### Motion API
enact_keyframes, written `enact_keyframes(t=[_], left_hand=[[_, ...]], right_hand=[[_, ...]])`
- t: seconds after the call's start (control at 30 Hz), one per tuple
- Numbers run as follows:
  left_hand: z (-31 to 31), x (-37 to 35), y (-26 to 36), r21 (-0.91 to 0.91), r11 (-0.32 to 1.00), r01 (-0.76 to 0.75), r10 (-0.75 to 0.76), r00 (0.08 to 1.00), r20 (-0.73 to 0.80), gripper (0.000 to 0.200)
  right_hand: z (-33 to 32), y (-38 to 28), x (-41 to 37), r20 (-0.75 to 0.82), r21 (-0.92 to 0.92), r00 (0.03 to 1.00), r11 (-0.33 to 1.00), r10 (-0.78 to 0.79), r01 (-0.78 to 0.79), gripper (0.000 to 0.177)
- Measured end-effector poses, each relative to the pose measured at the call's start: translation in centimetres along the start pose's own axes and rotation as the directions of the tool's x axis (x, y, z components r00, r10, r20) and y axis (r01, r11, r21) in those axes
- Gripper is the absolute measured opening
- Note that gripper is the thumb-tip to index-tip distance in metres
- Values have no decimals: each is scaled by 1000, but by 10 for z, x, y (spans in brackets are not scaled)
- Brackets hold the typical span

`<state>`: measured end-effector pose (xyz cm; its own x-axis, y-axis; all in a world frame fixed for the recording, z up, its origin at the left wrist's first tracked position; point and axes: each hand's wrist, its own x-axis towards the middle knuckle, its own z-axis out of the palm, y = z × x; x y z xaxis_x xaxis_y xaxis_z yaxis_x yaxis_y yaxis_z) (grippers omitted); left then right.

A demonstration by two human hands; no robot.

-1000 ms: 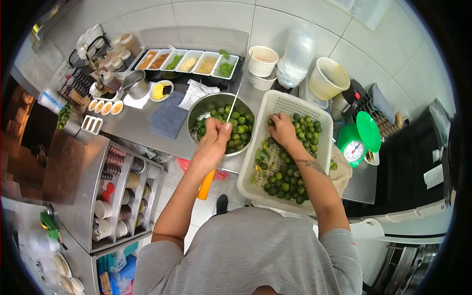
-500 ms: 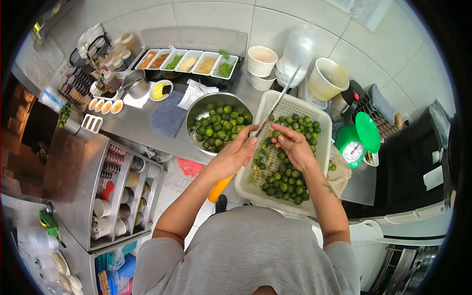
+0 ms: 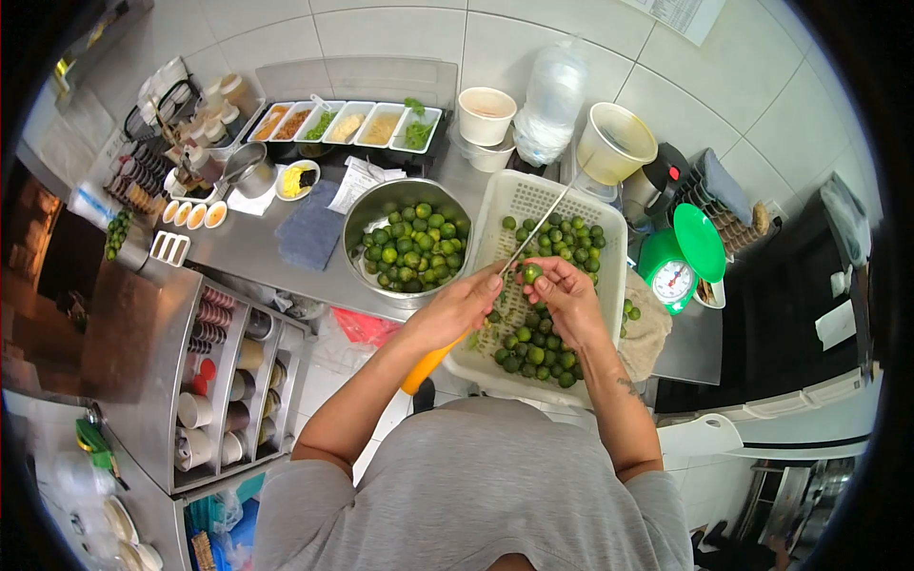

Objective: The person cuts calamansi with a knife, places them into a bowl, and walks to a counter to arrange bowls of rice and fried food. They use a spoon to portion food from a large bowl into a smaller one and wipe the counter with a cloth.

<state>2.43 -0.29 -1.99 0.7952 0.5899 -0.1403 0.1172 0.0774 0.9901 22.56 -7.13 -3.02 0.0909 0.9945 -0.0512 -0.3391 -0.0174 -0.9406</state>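
Observation:
My left hand (image 3: 463,306) is closed round the yellow handle (image 3: 430,367) of a long knife (image 3: 535,230), whose narrow blade points up and right over the white basket (image 3: 617,257). In my right hand (image 3: 564,297) a small green lime (image 3: 532,273) is pinched in the fingertips, close beside the blade. Below the hands, several limes (image 3: 535,355) lie in the basket, with more near its far end. To the left, a round steel bowl (image 3: 354,211) holds many limes (image 3: 411,249).
A tray of toppings (image 3: 381,127) stands against the wall. Beyond the basket are white tubs (image 3: 486,114), and a green scale (image 3: 672,278) is at the right. A blue cloth (image 3: 310,226) lies left of the bowl. Someone in dark clothes (image 3: 738,550) shows at bottom right.
My right hand and the lime have come lower and closer to the knife, and the blade has tilted further right. The view has shifted slightly, and a person now shows at the bottom right.

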Motion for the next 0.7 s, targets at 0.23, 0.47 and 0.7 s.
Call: enact_keyframes(t=[0.23, 0.47, 0.7], left_hand=[[22, -20, -1, 515, 856, -41, 88, 994, -68, 55], [33, -22, 10, 592, 806, 11, 139, 968, -207, 55], [26, -12, 4, 538, 843, -17, 191, 944, -269, 49]], right_hand=[[-7, 7, 11, -173, -101, 977, 989, -121, 105, 22], [18, 5, 9, -160, -266, 972, 956, -173, 127, 18], [31, 19, 7, -83, -344, 983, 931, -162, 124, 13]])
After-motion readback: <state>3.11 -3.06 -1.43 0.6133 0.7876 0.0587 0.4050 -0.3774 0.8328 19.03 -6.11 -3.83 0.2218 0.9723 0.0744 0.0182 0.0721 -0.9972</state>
